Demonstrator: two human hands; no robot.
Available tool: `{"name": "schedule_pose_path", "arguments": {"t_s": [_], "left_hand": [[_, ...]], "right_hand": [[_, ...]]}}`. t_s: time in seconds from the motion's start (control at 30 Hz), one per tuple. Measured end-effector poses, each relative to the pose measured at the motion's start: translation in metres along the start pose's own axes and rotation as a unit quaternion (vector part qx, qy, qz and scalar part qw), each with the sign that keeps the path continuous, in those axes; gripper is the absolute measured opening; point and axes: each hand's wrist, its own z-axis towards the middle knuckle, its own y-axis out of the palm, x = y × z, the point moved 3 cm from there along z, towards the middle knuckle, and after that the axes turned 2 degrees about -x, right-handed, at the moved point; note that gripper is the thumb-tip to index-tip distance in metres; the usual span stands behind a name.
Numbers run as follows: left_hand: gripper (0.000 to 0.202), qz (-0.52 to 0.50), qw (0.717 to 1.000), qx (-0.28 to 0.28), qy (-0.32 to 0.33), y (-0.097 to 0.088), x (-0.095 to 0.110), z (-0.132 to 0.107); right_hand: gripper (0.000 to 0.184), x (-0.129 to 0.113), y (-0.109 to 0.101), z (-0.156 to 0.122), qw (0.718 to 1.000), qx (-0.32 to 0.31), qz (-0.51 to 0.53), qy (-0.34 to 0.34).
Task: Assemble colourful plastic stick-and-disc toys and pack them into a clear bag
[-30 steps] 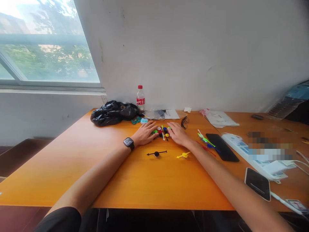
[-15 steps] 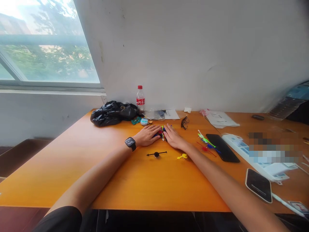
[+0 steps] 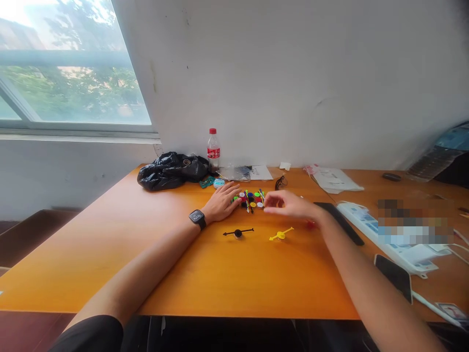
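Observation:
My left hand [image 3: 222,201], a black watch on its wrist, lies flat on the orange table [image 3: 110,244] with fingers stretched, touching the left side of a heap of small coloured plastic pieces [image 3: 250,199]. My right hand [image 3: 289,204] hovers just right of that heap, lifted off the table, fingertips pinched together; what they hold, if anything, is too small to make out. In front of the hands lie a black spinner with thin arms [image 3: 238,232] and a yellow one [image 3: 280,235].
A black plastic bag [image 3: 169,171], a red-capped bottle [image 3: 213,150] and papers [image 3: 335,179] stand by the wall. A black phone [image 3: 343,223], a white power strip [image 3: 388,234] and a second phone [image 3: 397,276] lie to the right. A window is at the left.
My right hand has lifted off the heap and drawn back to the right, fingers now pinched. The coloured pieces show again. My left hand has stayed by the heap.

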Motion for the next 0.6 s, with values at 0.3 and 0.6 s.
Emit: {"name": "schedule_pose_path", "arguments": {"t_s": [0.3,0.6], "left_hand": [[0.053,-0.068,0.992,0.089,-0.055,-0.012,-0.009,0.003],[0.051,-0.049,0.994,0.086,-0.053,-0.012,-0.006,0.002]], "right_hand": [[0.053,0.018,0.024,-0.014,0.958,-0.272,0.036,0.078],[0.019,-0.061,0.08,-0.004,0.98,-0.14,-0.065,-0.126]]}}
